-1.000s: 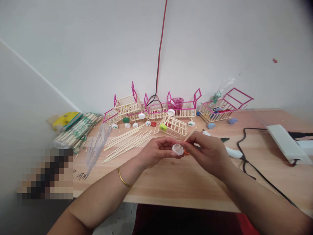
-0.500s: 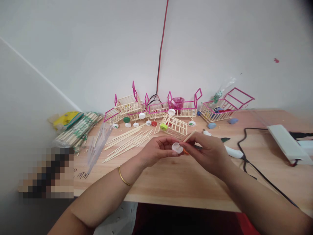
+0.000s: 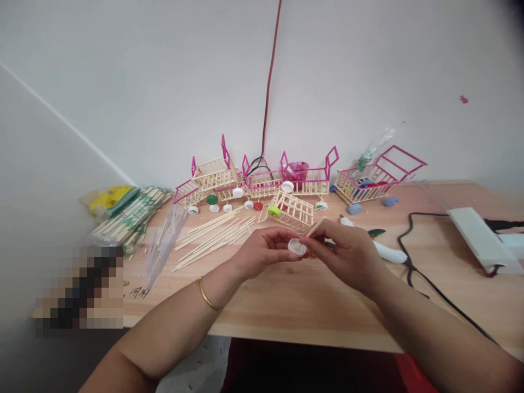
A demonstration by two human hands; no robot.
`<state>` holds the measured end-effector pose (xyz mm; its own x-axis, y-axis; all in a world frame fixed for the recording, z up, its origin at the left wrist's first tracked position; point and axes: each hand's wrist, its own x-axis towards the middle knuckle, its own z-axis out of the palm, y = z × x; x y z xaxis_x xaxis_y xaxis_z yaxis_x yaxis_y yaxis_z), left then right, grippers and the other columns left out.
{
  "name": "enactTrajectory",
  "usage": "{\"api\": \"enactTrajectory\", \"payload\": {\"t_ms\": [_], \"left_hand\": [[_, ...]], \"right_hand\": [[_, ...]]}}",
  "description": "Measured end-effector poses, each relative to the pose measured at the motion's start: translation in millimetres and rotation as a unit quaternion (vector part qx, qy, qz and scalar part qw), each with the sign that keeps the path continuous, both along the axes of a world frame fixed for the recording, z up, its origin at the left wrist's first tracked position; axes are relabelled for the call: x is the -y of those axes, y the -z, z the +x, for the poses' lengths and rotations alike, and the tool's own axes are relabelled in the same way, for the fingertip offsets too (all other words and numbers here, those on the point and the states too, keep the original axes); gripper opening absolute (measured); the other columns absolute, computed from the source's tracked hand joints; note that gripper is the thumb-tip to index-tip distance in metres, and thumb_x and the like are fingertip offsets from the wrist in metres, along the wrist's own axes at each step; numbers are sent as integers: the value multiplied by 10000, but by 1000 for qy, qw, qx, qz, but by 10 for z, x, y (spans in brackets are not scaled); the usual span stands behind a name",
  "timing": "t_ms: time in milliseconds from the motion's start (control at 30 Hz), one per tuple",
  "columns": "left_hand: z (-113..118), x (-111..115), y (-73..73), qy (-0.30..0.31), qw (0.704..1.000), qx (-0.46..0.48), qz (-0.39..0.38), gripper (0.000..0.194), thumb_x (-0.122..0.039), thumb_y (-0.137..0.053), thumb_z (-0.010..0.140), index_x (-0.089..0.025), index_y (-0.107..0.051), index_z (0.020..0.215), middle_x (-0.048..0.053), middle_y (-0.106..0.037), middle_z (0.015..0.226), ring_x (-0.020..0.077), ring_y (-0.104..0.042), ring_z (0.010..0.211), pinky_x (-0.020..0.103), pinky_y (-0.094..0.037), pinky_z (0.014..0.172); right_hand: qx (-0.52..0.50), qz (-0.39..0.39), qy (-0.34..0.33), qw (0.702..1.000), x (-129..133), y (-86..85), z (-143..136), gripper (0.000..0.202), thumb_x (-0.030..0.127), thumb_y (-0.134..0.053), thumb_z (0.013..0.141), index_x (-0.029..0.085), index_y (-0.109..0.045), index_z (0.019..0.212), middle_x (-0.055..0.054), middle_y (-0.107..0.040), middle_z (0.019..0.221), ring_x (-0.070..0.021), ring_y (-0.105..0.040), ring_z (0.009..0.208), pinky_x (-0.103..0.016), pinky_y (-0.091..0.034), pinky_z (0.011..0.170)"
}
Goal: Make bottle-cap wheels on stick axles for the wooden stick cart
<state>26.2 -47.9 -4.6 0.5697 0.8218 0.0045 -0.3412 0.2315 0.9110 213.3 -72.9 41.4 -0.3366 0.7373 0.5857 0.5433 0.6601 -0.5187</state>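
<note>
Between thumb and fingers, my left hand (image 3: 266,252) pinches a white bottle cap (image 3: 297,248), its hollow side turned toward me. My right hand (image 3: 347,251) is closed on a thin wooden stick (image 3: 317,226), and its thumb tip touches the cap's edge. A bit of orange shows behind the cap, mostly hidden by my fingers. Just beyond my hands lies a small slatted stick cart (image 3: 292,210) with a yellow-green cap (image 3: 274,212) on it.
Loose sticks (image 3: 213,237) and clear glue sticks (image 3: 164,248) lie at left beside bagged skewers (image 3: 133,213). Several magenta-trimmed stick carts (image 3: 364,185) line the wall. At right are a white glue gun (image 3: 391,252), a black cable (image 3: 446,297) and a white power box (image 3: 483,240).
</note>
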Motion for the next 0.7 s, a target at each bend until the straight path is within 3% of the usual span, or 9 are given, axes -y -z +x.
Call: {"api": "enactTrajectory", "payload": {"t_ms": [700], "left_hand": [[3,-8,-4,12,1000,-13,8,381,-149,-828,592,-141,-674,941,49,-711,889,175,-679,864,341,-509,851]], "right_hand": [[26,-14,5,1000,-14,-15,-10,229,267,-563,885,198,-552,668,20,-606,560,-100,-512,503,-223,-373,495]]}}
